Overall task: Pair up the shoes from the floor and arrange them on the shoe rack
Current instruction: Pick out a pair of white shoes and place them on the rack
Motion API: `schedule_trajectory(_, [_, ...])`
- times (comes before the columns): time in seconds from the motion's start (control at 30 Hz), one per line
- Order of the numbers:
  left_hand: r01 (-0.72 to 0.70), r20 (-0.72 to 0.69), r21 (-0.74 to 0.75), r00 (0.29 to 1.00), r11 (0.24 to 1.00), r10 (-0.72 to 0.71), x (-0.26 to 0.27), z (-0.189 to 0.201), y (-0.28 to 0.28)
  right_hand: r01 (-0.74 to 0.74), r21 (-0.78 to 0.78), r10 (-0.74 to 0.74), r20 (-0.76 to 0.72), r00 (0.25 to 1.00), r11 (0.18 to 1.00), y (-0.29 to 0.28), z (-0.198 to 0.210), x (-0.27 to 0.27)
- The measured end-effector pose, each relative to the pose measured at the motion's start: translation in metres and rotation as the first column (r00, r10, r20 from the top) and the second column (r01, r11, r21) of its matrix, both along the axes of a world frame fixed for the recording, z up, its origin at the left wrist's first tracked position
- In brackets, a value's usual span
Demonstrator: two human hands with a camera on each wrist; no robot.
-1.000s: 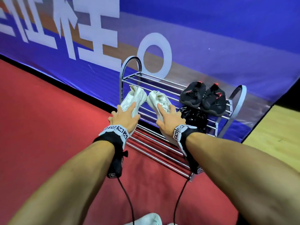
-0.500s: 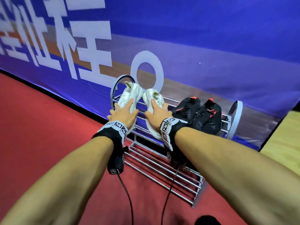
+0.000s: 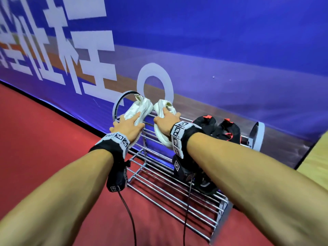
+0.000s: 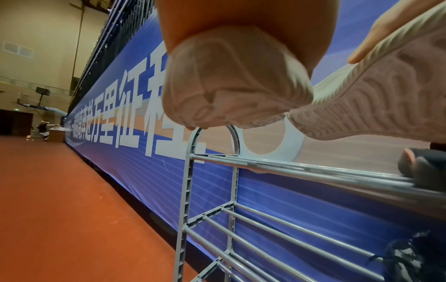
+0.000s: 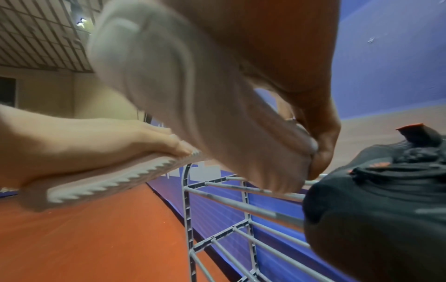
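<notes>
Shoe rack (image 3: 170, 174) stands against the blue banner (image 3: 230, 50) on red floor (image 3: 44, 139); all places below are given from the rack.

Step in hand: setting the white pair on the top shelf, left end.
- Left hand (image 3: 128, 126): grip closed around the left white shoe (image 3: 140, 108), fingers over the upper. Shoe hangs above the top rails beside the rack's arched end frame (image 3: 118, 103); the left wrist view shows it clear of the rails.
- Right hand (image 3: 166, 121): grip closed around the right white shoe (image 3: 162, 110), thumb and fingers pinching it. Its far end is at the top rails; actual contact cannot be told.
- The two white shoes are side by side, nearly touching.
- Black pair with red tabs (image 3: 216, 128) already sits on the top shelf's right half. Another black shoe (image 3: 204, 185) lies on a lower shelf.

Next move, as judged: lower both shoes level onto the rails, parallel, just left of the black pair without nudging it, then let go.
</notes>
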State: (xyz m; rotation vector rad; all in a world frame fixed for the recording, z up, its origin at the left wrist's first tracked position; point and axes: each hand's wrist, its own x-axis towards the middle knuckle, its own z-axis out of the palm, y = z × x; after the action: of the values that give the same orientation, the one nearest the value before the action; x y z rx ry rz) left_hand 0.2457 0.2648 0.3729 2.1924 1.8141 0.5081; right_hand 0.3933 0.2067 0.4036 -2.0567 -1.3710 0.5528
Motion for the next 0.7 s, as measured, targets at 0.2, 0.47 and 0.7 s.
schedule_trajectory(0.2, [0.095,-0.042,-0.007,0.995,0.995,-0.095,0.017,-0.005,0.033,0.108,-0.023,-0.105,0.087,0.991,0.994,0.020,0.007,0.021])
schedule_trajectory(0.47, [0.179,-0.145,0.015,0.974,0.984,-0.175,0.028,-0.011,0.076,0.214,-0.083,-0.191,0.225,0.955,0.973,0.057,-0.003,0.024])
schedule_trajectory(0.7, [0.248,-0.230,-0.045,0.940,0.968,-0.252,0.032,-0.027,0.120,0.273,-0.203,-0.192,0.345,0.919,0.940,0.088,-0.021,0.017])
